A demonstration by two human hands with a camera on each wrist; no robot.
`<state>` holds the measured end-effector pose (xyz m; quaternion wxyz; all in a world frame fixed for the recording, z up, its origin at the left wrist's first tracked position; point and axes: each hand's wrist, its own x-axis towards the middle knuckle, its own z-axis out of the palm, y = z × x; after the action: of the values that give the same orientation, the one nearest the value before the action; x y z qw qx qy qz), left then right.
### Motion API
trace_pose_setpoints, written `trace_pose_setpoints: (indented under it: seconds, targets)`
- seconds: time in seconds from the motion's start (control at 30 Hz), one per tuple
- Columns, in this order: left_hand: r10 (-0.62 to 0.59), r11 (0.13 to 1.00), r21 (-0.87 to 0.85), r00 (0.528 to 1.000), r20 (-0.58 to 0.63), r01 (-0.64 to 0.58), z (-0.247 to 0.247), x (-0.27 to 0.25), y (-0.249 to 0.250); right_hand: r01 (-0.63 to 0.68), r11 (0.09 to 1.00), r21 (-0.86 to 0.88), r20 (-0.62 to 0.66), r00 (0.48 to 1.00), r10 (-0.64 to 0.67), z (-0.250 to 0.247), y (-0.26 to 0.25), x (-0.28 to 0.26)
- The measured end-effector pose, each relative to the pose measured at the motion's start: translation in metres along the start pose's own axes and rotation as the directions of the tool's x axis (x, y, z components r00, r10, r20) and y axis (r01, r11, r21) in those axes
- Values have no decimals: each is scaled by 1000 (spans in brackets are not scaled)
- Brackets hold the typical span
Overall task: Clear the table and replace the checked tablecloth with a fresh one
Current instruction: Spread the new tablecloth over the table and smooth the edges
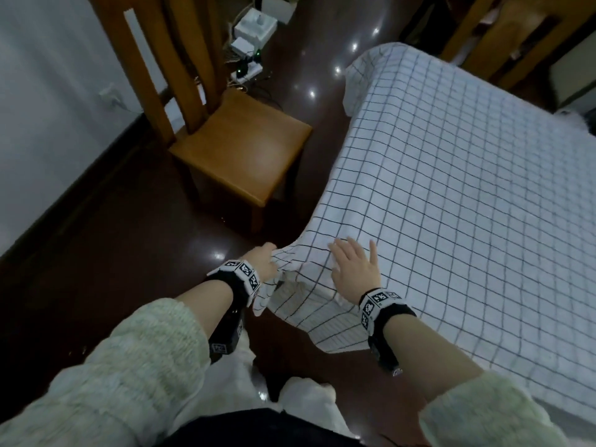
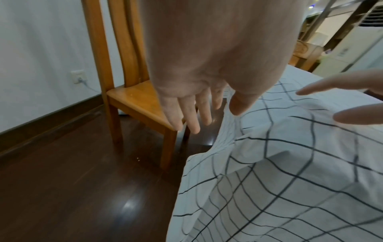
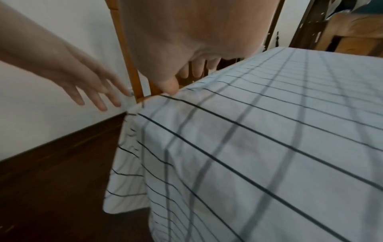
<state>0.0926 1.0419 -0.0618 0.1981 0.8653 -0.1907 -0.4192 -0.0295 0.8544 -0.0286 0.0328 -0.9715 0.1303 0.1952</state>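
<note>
A white tablecloth with a thin dark check [image 1: 451, 188] covers the table, and its near left corner hangs bunched and wrinkled. My left hand [image 1: 261, 258] is at that corner's edge. In the left wrist view its fingers [image 2: 196, 114] are straight and spread over the floor, with the thumb against the cloth [image 2: 290, 163]. My right hand [image 1: 353, 266] lies flat on the cloth just inside the corner, fingers spread. In the right wrist view its thumb [image 3: 172, 86] presses the cloth's fold [image 3: 248, 147]. Neither hand grips anything. Nothing lies on the cloth.
A wooden chair [image 1: 242, 146] stands on the dark floor left of the table, close to the corner. Behind it are a power strip, cables and white boxes [image 1: 248, 43]. A wall socket [image 2: 78, 76] is on the left wall. More wooden furniture [image 1: 503, 33] is at the back right.
</note>
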Motion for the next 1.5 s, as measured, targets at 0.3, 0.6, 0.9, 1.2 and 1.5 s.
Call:
trace_pose_setpoints:
  seconds: [0.3, 0.6, 0.9, 1.2, 1.5]
  targets:
    - [203, 953, 272, 948, -245, -133, 62, -3, 114, -266, 952, 151, 92, 963, 255, 34, 126, -92]
    - [396, 835, 458, 911, -114, -306, 172, -22, 251, -373, 896, 240, 133, 927, 350, 83, 261, -205]
    - [352, 752, 573, 934, 68, -325, 246, -9, 346, -526, 764, 374, 92, 841, 534, 100, 369, -266]
    - [288, 704, 635, 945, 154, -318, 292, 39, 470, -606, 681, 412, 151, 782, 604, 100, 473, -279]
    - [283, 679, 650, 939, 197, -341, 349, 68, 585, -756, 462, 465, 277, 619, 735, 88, 596, -279]
